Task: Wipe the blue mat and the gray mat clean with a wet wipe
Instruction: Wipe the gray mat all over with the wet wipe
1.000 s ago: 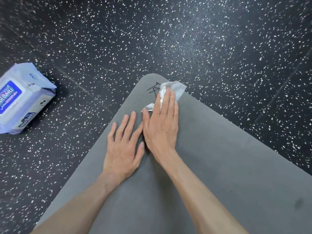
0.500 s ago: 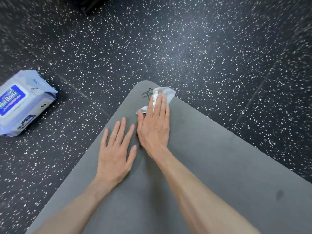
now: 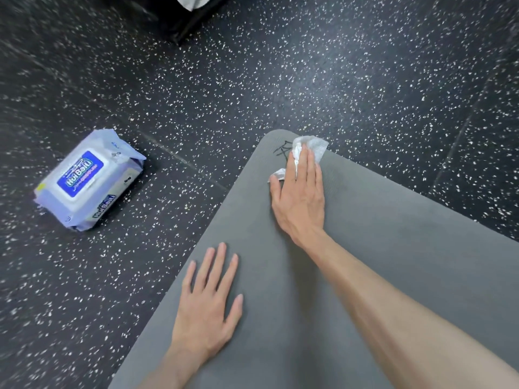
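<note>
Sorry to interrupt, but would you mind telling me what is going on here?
A person is wiping the gray mat on the speckled floor. The right hand presses a wet wipe flat near the mat's far corner, beside a handwritten mark. The left hand rests flat on the mat. A pack of wipes lies nearby.

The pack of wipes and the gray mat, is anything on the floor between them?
No. In the head view only bare speckled floor lies between the pack of wipes and the gray mat's edge.

Gym-like room: speckled black rubber floor (image 3: 309,66), exercise mat (image 3: 393,248).
</note>
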